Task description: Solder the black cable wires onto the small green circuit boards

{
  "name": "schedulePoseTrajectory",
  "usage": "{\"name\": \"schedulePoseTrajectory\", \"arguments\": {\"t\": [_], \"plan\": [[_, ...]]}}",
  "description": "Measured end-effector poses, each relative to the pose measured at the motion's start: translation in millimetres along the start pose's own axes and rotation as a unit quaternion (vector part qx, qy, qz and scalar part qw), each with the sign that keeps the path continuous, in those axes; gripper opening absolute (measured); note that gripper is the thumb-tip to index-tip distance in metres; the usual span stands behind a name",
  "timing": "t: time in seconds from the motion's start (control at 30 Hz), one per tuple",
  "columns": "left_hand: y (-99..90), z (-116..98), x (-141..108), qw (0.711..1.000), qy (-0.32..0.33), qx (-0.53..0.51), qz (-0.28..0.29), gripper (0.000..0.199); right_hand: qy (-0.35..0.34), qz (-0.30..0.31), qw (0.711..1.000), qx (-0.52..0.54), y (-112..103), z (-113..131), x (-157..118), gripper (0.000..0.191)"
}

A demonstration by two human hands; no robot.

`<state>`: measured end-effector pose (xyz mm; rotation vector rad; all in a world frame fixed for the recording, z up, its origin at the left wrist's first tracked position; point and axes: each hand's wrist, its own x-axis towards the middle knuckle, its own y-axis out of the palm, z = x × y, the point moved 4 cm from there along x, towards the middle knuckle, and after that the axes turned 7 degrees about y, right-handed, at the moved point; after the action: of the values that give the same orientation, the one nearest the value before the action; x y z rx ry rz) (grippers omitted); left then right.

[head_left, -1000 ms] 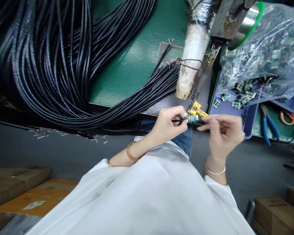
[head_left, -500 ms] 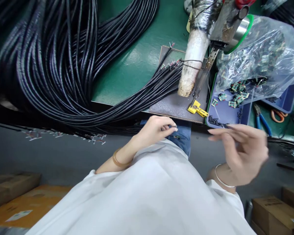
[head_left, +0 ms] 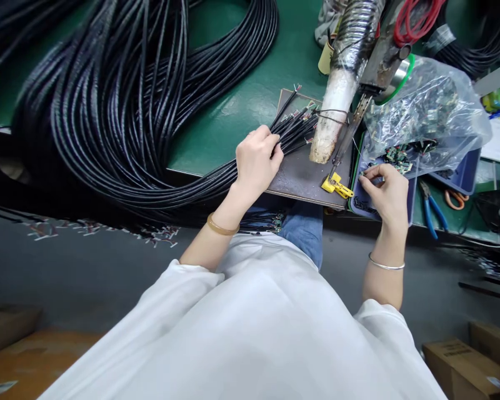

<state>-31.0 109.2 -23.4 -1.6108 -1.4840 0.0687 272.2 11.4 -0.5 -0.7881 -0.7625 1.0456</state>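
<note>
My left hand [head_left: 258,159] lies over the stripped end of a thick bundle of black cables [head_left: 191,191], fingers curled and pinching at one cable; exactly how many it holds is hidden. My right hand [head_left: 385,191] is over the blue-purple tray [head_left: 402,206], thumb and index finger pinched together. Whatever sits between those fingertips is too small to name. Small green circuit boards [head_left: 398,158] lie in the tray just beyond this hand, and little black pieces [head_left: 363,204] lie at its near left. Between my hands, a yellow clip [head_left: 336,186] hangs at the tip of a soldering iron [head_left: 350,133].
A white, plastic-wrapped tube [head_left: 327,125] slants down over the brown board [head_left: 302,180]. A clear bag of circuit boards [head_left: 437,105] covers the tray's back. Blue-handled pliers [head_left: 433,208] and orange-handled scissors [head_left: 456,198] lie to the right. More cable ends [head_left: 83,226] hang below the table edge.
My left hand has risen from my lap to the cable bundle on the board. My right hand has moved up and left into the tray, its fingers now pinched.
</note>
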Motion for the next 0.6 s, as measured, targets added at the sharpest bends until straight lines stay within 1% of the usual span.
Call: {"name": "schedulePoseTrajectory", "arguments": {"t": [0.1, 0.13, 0.2, 0.23, 0.27, 0.3, 0.33, 0.37, 0.4, 0.43, 0.47, 0.5, 0.53, 0.57, 0.6], "plan": [[-6.7, 16.1, 2.4, 0.990, -0.047, -0.108, -0.079, 0.013, 0.014, 0.011, 0.999, 0.031, -1.5, -1.7, -4.3, 0.011], [-10.2, 20.8, 1.5, 0.980, -0.070, -0.151, -0.111, 0.016, 0.021, 0.002, 0.999, 0.044, -3.2, -2.1, -7.6, 0.011], [-19.9, 25.0, -1.9, 0.948, -0.119, -0.243, -0.171, 0.022, 0.040, -0.031, 0.996, 0.078, -8.1, -2.9, -15.7, 0.013], [-26.3, 22.7, -3.9, 0.930, -0.137, -0.286, -0.188, 0.025, 0.051, -0.054, 0.992, 0.098, -11.2, -2.8, -20.1, 0.014], [-33.6, 16.5, -5.6, 0.915, -0.146, -0.323, -0.191, 0.026, 0.061, -0.077, 0.988, 0.121, -14.8, -1.9, -24.6, 0.016], [-41.7, 6.2, -6.8, 0.908, -0.143, -0.351, -0.177, 0.027, 0.070, -0.098, 0.982, 0.148, -18.8, 0.1, -29.1, 0.017], [-48.3, -7.6, -7.8, 0.908, -0.136, -0.374, -0.131, 0.027, 0.075, -0.114, 0.975, 0.178, -23.2, 3.5, -33.4, 0.018], [-52.3, -24.6, -9.2, 0.907, -0.124, -0.399, -0.054, 0.025, 0.077, -0.125, 0.966, 0.211, -27.8, 8.3, -37.5, 0.019], [-52.8, -44.0, -12.1, 0.898, -0.106, -0.424, 0.052, 0.022, 0.077, -0.132, 0.958, 0.245, -32.3, 14.5, -41.3, 0.020], [-51.0, -63.3, -17.1, 0.876, -0.087, -0.448, 0.156, 0.019, 0.075, -0.135, 0.948, 0.277, -36.6, 21.7, -45.2, 0.020], [-46.4, -81.2, -24.4, 0.841, -0.069, -0.469, 0.259, 0.015, 0.070, -0.137, 0.940, 0.305, -40.4, 29.7, -49.0, 0.020], [-40.3, -95.3, -32.4, 0.803, -0.060, -0.491, 0.334, 0.012, 0.066, -0.139, 0.932, 0.328, -43.1, 37.9, -53.0, 0.020], [-32.6, -102.6, -39.0, 0.775, -0.086, -0.512, 0.360, 0.011, 0.062, -0.136, 0.924, 0.351, -44.0, 45.8, -57.0, 0.020], [-23.6, -103.8, -43.9, 0.759, -0.137, -0.536, 0.342, 0.012, 0.059, -0.127, 0.918, 0.371, -42.8, 53.2, -61.0, 0.020], [-13.7, -100.8, -48.2, 0.753, -0.194, -0.549, 0.306, 0.013, 0.057, -0.113, 0.913, 0.387, -39.4, 59.9, -64.8, 0.019]]}}
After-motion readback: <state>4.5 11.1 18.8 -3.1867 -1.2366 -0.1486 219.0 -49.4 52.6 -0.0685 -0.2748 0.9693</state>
